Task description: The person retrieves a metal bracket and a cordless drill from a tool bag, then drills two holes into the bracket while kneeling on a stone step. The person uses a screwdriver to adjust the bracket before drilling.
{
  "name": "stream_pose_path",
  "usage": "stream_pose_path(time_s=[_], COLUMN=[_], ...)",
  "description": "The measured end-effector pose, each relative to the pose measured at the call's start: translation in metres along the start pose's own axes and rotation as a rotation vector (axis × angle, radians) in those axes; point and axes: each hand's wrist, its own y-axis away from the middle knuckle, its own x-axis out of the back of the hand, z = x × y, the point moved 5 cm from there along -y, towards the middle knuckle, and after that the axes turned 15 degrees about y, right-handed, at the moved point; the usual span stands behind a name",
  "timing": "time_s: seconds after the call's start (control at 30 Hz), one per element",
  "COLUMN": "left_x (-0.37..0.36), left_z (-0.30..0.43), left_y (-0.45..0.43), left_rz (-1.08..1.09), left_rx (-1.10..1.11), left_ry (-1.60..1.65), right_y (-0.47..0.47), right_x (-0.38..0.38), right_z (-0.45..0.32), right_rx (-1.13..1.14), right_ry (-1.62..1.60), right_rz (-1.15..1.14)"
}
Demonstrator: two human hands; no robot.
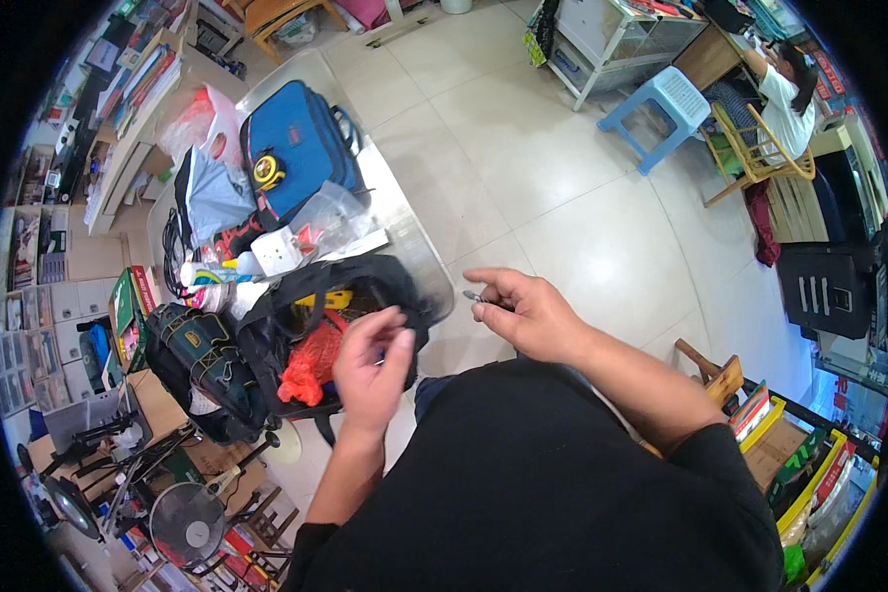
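Observation:
My right hand (pixel 529 311) holds a small grey metal piece (pixel 475 297), perhaps a bit, between thumb and fingers, over the tiled floor. My left hand (pixel 374 362) is over the near edge of an open black tool bag (pixel 266 325); whether it holds anything is unclear. Inside the bag lie a red plastic bag (pixel 312 362) and a yellow-handled tool (pixel 333 300). Beyond it, on a metal-topped table (pixel 407 222), are a white socket block (pixel 277 252), a clear plastic bag (pixel 333 214) and a blue tool case (pixel 296 140) with a yellow tape measure (pixel 268 172) on it.
A dark green tool pouch (pixel 200 348) adjoins the black bag. A fan (pixel 187 524) stands at the lower left. A blue plastic stool (pixel 662 111) and a seated person (pixel 784 103) are at the upper right. Boxed goods on a shelf (pixel 799 473) stand at the lower right.

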Motion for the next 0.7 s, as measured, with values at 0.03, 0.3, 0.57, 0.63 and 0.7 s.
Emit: stream_pose_path(time_s=[0.03,0.3,0.57,0.63,0.7], left_x=[-0.03,-0.151,-0.129,-0.123,-0.116], left_z=[-0.012,-0.022,-0.068,-0.073,-0.074], left_y=[-0.003,-0.05,-0.089,-0.106,-0.13], left_rz=[0.006,-0.217,0.086,0.134,0.151], left_rx=[0.134,0.178,0.283,0.289,0.271], left_ry=[0.18,0.146,0.418,0.446,0.481], right_y=[0.004,-0.001,-0.094,-0.126,-0.158], right_x=[0.02,0.117,0.138,0.138,0.138], right_z=[-0.001,-0.018,-0.009,-0.017,-0.026], right_rx=[0.03,0.168,0.069,0.147,0.162], right_ry=[0.076,0.297,0.457,0.551,0.539], right_rz=[0.0,-0.132,-0.323,-0.376,-0.428])
